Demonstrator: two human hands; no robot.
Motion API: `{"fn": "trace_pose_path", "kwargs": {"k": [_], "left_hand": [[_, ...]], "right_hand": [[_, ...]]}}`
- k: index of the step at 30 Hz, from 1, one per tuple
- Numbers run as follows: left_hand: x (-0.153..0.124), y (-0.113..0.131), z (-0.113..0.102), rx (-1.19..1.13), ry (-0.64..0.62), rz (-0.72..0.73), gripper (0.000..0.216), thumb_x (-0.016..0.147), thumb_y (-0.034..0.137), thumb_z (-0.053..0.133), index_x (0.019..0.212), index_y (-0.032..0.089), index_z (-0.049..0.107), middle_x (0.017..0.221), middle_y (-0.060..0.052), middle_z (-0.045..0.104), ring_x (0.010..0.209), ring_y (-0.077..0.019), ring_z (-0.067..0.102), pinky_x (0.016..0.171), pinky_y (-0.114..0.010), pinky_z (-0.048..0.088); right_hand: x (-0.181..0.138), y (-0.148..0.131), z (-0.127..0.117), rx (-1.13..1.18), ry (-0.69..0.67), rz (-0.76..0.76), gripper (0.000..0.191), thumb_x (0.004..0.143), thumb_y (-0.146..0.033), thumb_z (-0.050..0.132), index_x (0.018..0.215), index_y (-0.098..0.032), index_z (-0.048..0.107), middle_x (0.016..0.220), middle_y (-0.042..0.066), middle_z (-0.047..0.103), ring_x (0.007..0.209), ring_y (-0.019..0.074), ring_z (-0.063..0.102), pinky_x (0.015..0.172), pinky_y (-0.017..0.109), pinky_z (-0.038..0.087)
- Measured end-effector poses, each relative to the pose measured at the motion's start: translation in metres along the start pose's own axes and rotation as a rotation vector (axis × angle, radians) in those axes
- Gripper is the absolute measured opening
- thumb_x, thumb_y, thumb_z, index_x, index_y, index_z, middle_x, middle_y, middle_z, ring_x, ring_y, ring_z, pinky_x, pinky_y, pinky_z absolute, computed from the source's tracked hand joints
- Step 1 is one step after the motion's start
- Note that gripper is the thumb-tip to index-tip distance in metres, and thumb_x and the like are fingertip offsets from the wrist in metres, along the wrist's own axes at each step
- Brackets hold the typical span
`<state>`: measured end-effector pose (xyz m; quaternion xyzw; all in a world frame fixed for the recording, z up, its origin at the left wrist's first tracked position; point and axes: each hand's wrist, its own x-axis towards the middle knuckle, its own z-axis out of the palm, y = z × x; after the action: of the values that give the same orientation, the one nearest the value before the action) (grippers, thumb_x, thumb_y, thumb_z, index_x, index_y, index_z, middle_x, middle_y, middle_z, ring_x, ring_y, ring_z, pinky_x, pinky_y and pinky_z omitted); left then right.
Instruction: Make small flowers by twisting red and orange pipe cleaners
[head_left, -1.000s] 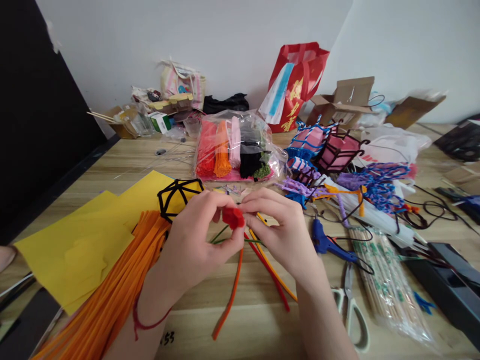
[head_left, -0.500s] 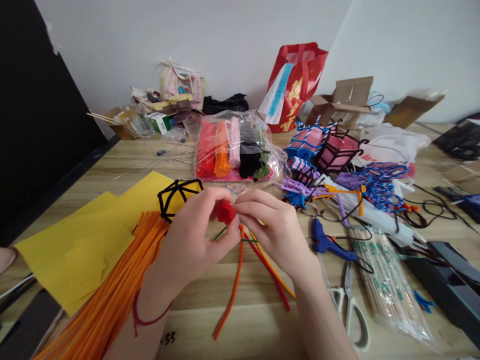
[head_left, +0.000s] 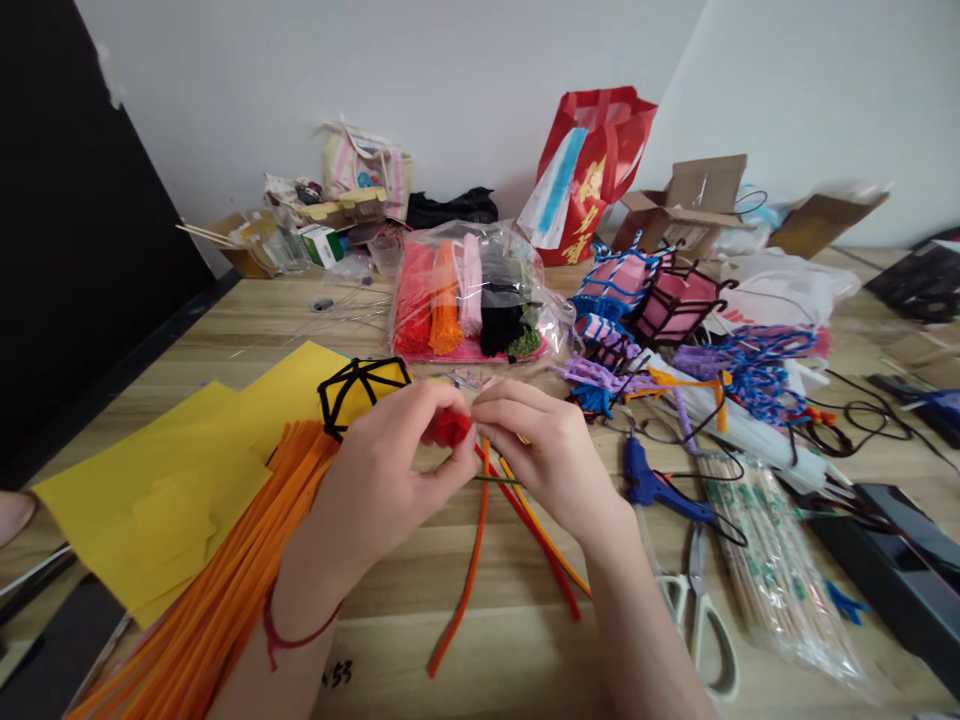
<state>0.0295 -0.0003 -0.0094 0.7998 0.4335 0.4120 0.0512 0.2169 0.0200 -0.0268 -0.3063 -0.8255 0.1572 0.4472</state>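
Observation:
A small bunched red pipe-cleaner piece is pinched between the thumb and fingers of my left hand. At its right edge, the fingertips of my right hand are pressed together on it; the exact spot of contact is hidden. Below my hands, loose pipe cleaners lie on the table: an orange one, a red one, a yellow one and a green one, partly covered. Behind my left hand stands a black frame with yellow panels.
Orange pipe cleaners and yellow sheets lie left. A bag of coloured pipe cleaners sits ahead. At right are a blue glue gun, scissors, wrapped sticks and small lanterns. Another person's hand shows far left.
My left hand has turned slightly and the red piece has shifted a little between my fingers. Its green neighbour now shows less on the left. The rest stays put.

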Motion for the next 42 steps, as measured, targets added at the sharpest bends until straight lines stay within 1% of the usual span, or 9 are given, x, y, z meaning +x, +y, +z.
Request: {"fn": "trace_pose_path", "kwargs": {"k": [4,9,15,17,21,25,30,36,42], "left_hand": [[0.003,-0.006,-0.003,0.057,-0.029,0.071,0.023,0.095,0.024,0.067,0.116,0.024,0.058,0.102,-0.002,0.074,0.089,-0.0187,0.072,0.084,-0.030,0.058],[0.002,-0.008,-0.005,0.086,-0.001,0.140,0.014,0.098,0.017,0.062,0.110,0.023,0.059,0.096,-0.001,0.072,0.088,-0.0182,0.072,0.086,-0.030,0.056],[0.000,-0.005,-0.002,0.071,0.095,0.075,0.027,0.098,0.019,0.067,0.123,0.023,0.058,0.113,-0.006,0.071,0.102,-0.0228,0.070,0.094,-0.038,0.057],[0.000,-0.004,-0.002,0.034,0.163,0.056,0.027,0.095,0.018,0.072,0.118,0.024,0.059,0.113,-0.005,0.069,0.106,-0.0229,0.069,0.098,-0.039,0.056],[0.001,-0.003,-0.001,0.010,0.146,0.080,0.014,0.097,0.015,0.070,0.107,0.023,0.065,0.107,-0.003,0.070,0.104,-0.0195,0.069,0.098,-0.036,0.056],[0.003,-0.005,0.005,0.039,0.225,0.189,0.012,0.096,0.012,0.074,0.104,0.021,0.071,0.102,-0.003,0.072,0.094,-0.0160,0.070,0.090,-0.031,0.057],[0.004,-0.008,0.011,0.041,0.280,0.255,0.008,0.094,0.016,0.076,0.098,0.021,0.071,0.092,-0.001,0.073,0.085,-0.0166,0.071,0.081,-0.033,0.058],[0.000,-0.005,0.013,0.076,0.314,0.276,0.016,0.096,0.014,0.075,0.106,0.026,0.072,0.098,0.000,0.077,0.087,-0.0182,0.072,0.077,-0.037,0.056],[-0.004,-0.001,0.015,0.110,0.366,0.396,0.020,0.099,0.010,0.069,0.108,0.027,0.075,0.098,0.000,0.079,0.084,-0.0173,0.069,0.076,-0.037,0.053]], "right_hand": [[0.002,-0.001,-0.002,0.006,-0.041,-0.020,0.021,0.103,-0.008,0.055,0.105,-0.017,0.074,0.103,0.010,0.077,0.094,0.0200,0.074,0.084,0.031,0.061],[0.002,-0.006,-0.005,-0.047,-0.024,-0.027,0.017,0.104,-0.010,0.057,0.106,-0.015,0.074,0.103,0.011,0.076,0.094,0.0195,0.075,0.085,0.029,0.062],[0.000,-0.012,-0.007,-0.123,0.094,-0.045,0.011,0.102,-0.012,0.064,0.102,-0.016,0.073,0.100,0.011,0.078,0.092,0.0197,0.075,0.084,0.030,0.063],[-0.001,-0.014,-0.008,-0.139,0.115,-0.051,0.010,0.101,-0.011,0.064,0.102,-0.016,0.073,0.100,0.011,0.078,0.091,0.0196,0.075,0.083,0.030,0.063],[-0.002,-0.020,-0.007,-0.161,0.150,-0.046,0.009,0.101,-0.011,0.065,0.101,-0.014,0.074,0.097,0.011,0.079,0.086,0.0192,0.075,0.080,0.029,0.063],[-0.001,-0.025,-0.004,-0.176,0.151,0.031,0.009,0.099,-0.011,0.067,0.098,-0.013,0.075,0.094,0.010,0.079,0.083,0.0200,0.075,0.076,0.030,0.062],[0.000,-0.032,-0.004,-0.063,0.135,0.242,0.009,0.098,-0.012,0.068,0.098,-0.015,0.076,0.093,0.008,0.081,0.083,0.0201,0.076,0.075,0.030,0.060],[-0.001,-0.033,-0.005,0.177,0.171,0.422,0.010,0.092,-0.013,0.072,0.096,-0.015,0.081,0.091,0.007,0.083,0.076,0.0173,0.074,0.072,0.028,0.059],[-0.002,-0.029,-0.019,0.508,0.138,0.497,0.011,0.080,-0.012,0.077,0.085,-0.019,0.084,0.075,0.002,0.081,0.065,0.0152,0.070,0.062,0.025,0.058]]}}
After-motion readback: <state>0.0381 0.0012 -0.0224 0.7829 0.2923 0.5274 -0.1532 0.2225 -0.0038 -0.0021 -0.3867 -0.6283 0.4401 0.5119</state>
